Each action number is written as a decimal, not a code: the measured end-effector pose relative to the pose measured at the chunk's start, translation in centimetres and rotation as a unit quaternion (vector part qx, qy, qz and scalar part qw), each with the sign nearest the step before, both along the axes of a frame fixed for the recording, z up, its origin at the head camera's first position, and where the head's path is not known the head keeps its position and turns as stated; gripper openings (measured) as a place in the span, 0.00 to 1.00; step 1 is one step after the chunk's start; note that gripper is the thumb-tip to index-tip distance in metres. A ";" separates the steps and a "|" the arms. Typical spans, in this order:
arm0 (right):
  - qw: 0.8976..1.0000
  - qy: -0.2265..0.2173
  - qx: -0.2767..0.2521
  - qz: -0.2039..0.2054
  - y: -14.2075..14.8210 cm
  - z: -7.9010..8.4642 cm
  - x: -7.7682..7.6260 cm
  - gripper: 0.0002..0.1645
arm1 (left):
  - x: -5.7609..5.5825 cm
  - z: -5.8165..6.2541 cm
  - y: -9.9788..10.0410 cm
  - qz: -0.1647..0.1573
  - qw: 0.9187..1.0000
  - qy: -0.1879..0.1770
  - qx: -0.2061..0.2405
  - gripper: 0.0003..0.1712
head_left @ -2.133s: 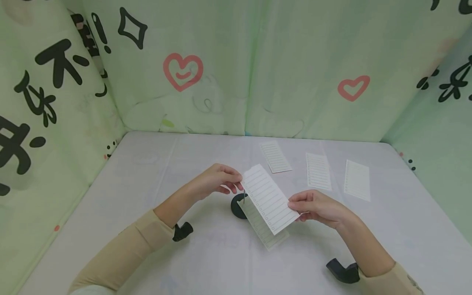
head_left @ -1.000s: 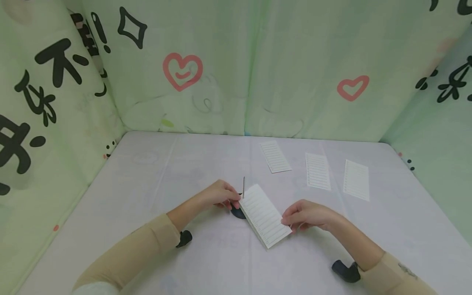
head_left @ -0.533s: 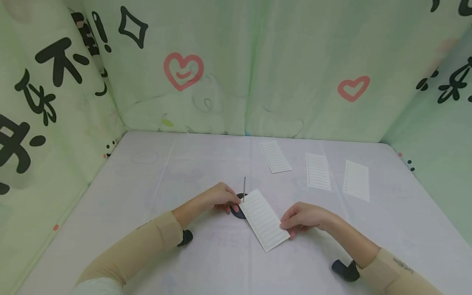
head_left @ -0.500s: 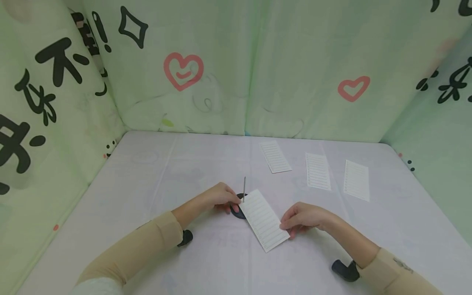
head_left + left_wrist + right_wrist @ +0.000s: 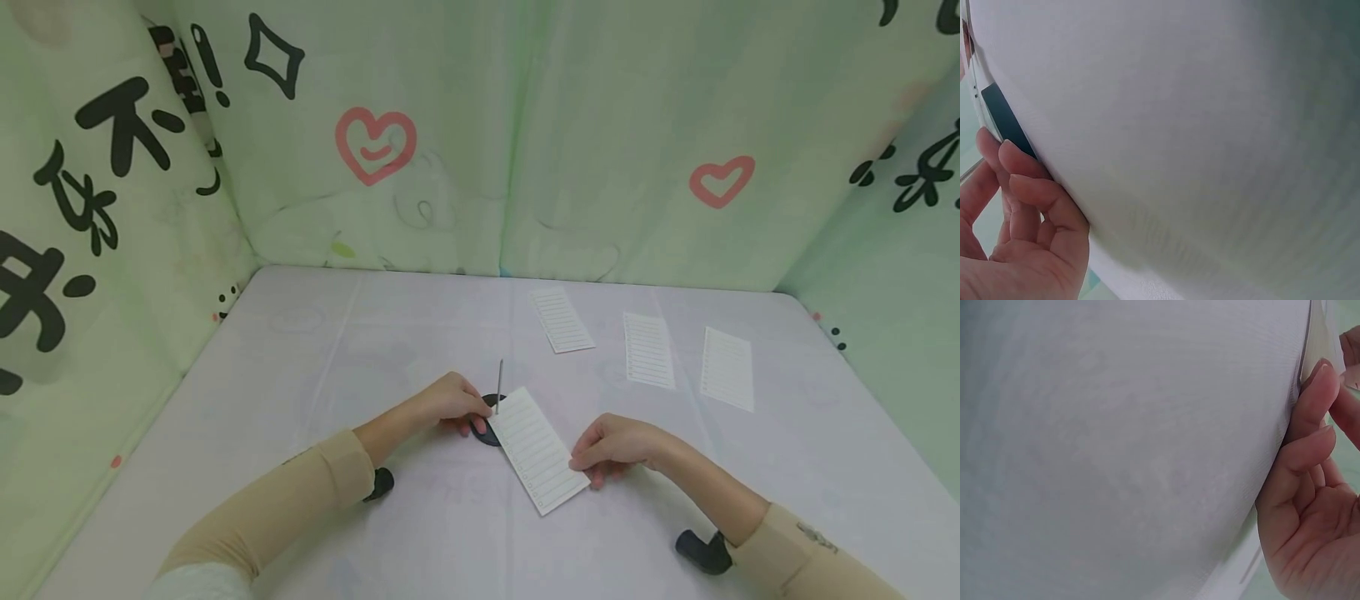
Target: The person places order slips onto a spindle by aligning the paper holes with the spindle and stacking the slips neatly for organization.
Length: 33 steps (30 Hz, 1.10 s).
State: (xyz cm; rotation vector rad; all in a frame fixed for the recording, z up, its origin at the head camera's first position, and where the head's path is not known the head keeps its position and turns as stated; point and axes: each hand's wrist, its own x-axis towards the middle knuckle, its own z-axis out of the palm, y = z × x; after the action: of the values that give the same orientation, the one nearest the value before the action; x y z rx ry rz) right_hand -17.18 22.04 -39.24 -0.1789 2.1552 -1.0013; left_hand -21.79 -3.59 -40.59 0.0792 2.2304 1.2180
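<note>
- Since the earlier frames, the lined card (image 5: 538,454) is sitting lower, covering the sheet that was showing beneath it, and both hands are coming down with it.
- Biggest stuff first: pale green curtains (image 5: 457,183) are hanging on three sides, showing off black lettering and a couple of red hearts (image 5: 375,147). Only the head view is getting all that in.
- The table (image 5: 420,542) is wearing a whitish, faintly creased cloth. Both wrist views are mostly filling up with it.
- Beige sleeves (image 5: 273,496) are covering the arms, with black gadgets (image 5: 703,552) poking out at the wrists.
- Left hand (image 5: 453,400) is pinching the card's upper left corner; right hand (image 5: 621,443) is gripping its lower right edge.
- Wrist views are showing the curled fingers from low down, which the head view is mostly hiding.
- That card is lying slanted in front of the person, white with rows of thin lines. Three similar cards (image 5: 649,350) are resting farther back to the right.
- A round black base (image 5: 489,438) is peeking out by the left fingers.
- A thin metal spike (image 5: 500,386) is standing upright at the card's top corner; can't tell if it's going through.
</note>
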 end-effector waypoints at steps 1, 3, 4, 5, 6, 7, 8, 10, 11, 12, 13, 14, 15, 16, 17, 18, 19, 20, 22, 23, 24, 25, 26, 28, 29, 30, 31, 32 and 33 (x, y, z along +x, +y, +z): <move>1.000 0.001 0.001 -0.001 0.0 0.0 0.0 0.08 | 0.0 0.0 0.0 0.001 1.000 0.001 -0.006 0.07; 1.000 0.004 0.001 -0.002 -0.1 -0.1 0.1 0.08 | 0.1 0.1 0.1 0.004 1.000 0.002 -0.012 0.07; 1.000 0.005 0.002 -0.001 -0.1 -0.1 0.1 0.08 | 0.1 0.0 0.1 0.005 1.000 0.004 -0.014 0.07; 1.000 0.007 0.002 -0.002 -0.1 -0.1 0.1 0.08 | 0.1 0.1 0.2 0.005 1.000 0.004 -0.016 0.07; 1.000 0.008 0.001 -0.001 -0.1 -0.1 0.1 0.08 | 0.1 0.1 0.2 0.005 1.000 0.003 -0.015 0.07; 1.000 0.008 0.001 0.000 -0.1 -0.1 0.1 0.08 | 0.1 0.0 0.1 0.005 1.000 0.003 -0.015 0.07; 1.000 0.009 0.001 0.001 -0.2 -0.1 0.1 0.08 | 0.0 0.0 0.1 0.006 1.000 0.001 -0.013 0.07; 1.000 0.009 -0.001 0.003 -0.2 -0.1 0.2 0.08 | 0.0 0.0 0.1 0.006 1.000 -0.003 -0.008 0.07; 1.000 0.009 -0.002 0.003 -0.1 0.0 0.2 0.08 | 0.0 -0.1 0.1 0.006 1.000 -0.005 -0.005 0.07; 1.000 0.008 -0.003 0.005 -0.1 0.0 0.2 0.08 | -0.1 -0.1 0.0 0.006 1.000 -0.006 -0.002 0.07; 1.000 0.008 -0.005 0.006 -0.1 0.0 0.2 0.08 | -0.1 -0.1 0.0 0.006 1.000 -0.008 0.000 0.07; 1.000 0.008 -0.006 0.007 -0.1 0.0 0.2 0.08 | -0.1 -0.2 0.0 0.005 1.000 -0.009 0.001 0.07; 1.000 0.008 -0.007 0.008 -0.1 0.0 0.2 0.08 | -0.2 -0.2 0.0 0.003 1.000 -0.009 0.001 0.07; 1.000 0.009 -0.008 0.009 -0.1 0.0 0.2 0.08 | -0.2 -0.2 0.0 0.002 1.000 -0.009 0.000 0.07; 1.000 0.010 -0.009 0.010 0.0 0.0 0.2 0.08 | -0.2 -0.3 0.0 0.002 1.000 -0.009 -0.001 0.07; 1.000 0.010 -0.011 0.010 0.0 0.1 0.2 0.08 | -0.2 -0.3 0.0 0.001 1.000 -0.010 -0.003 0.07; 1.000 0.011 -0.012 0.012 0.1 0.1 0.2 0.08 | -0.2 -0.2 0.0 0.001 1.000 -0.009 -0.004 0.07; 1.000 0.012 -0.014 0.012 0.1 0.1 0.2 0.08 | -0.2 -0.2 0.0 0.001 1.000 -0.009 -0.005 0.07; 1.000 0.016 -0.017 0.014 0.3 0.3 0.1 0.08 | -0.2 -0.2 0.0 0.003 1.000 -0.010 -0.004 0.07; 1.000 0.019 -0.018 0.014 0.4 0.5 0.0 0.08 | -0.1 -0.2 0.0 0.004 1.000 -0.011 -0.004 0.07; 0.999 0.027 -0.017 0.015 0.5 0.7 -0.1 0.09 | -0.1 -0.2 0.0 0.004 1.000 -0.011 -0.004 0.07; 0.999 0.039 -0.016 0.013 0.6 0.9 -0.3 0.10 | -0.1 -0.2 0.0 0.005 1.000 -0.011 -0.003 0.07; 0.998 0.059 -0.013 0.013 0.7 1.2 -0.6 0.10 | -0.1 -0.2 0.0 0.004 1.000 -0.010 -0.003 0.07; 0.992 0.125 -0.005 0.019 0.9 1.7 -1.3 0.10 | -0.1 -0.3 0.0 0.006 1.000 -0.011 -0.002 0.07; 0.985 0.172 0.003 0.025 0.9 2.0 -1.7 0.10 | -0.1 -0.3 0.0 0.006 1.000 -0.010 -0.003 0.07; 0.975 0.222 0.010 0.030 0.9 2.2 -2.1 0.10 | -0.1 -0.3 0.0 0.007 1.000 -0.010 -0.003 0.07; 0.962 0.271 0.018 0.035 0.9 2.4 -2.6 0.10 | -0.1 -0.3 0.0 0.008 1.000 -0.009 -0.003 0.07; 0.946 0.319 0.029 0.040 0.9 2.4 -3.0 0.10 | -0.1 -0.3 0.0 0.008 1.000 -0.009 -0.003 0.07; 0.931 0.360 0.040 0.043 0.8 2.5 -3.5 0.11 | -0.1 -0.3 0.1 0.009 1.000 -0.011 -0.002 0.07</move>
State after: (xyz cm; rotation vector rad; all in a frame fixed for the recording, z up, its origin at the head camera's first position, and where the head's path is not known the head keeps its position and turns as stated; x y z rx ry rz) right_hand -20.63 22.88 -36.79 -0.6860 2.8055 -0.8743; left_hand -21.87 -3.54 -40.91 0.0439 2.2196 1.2183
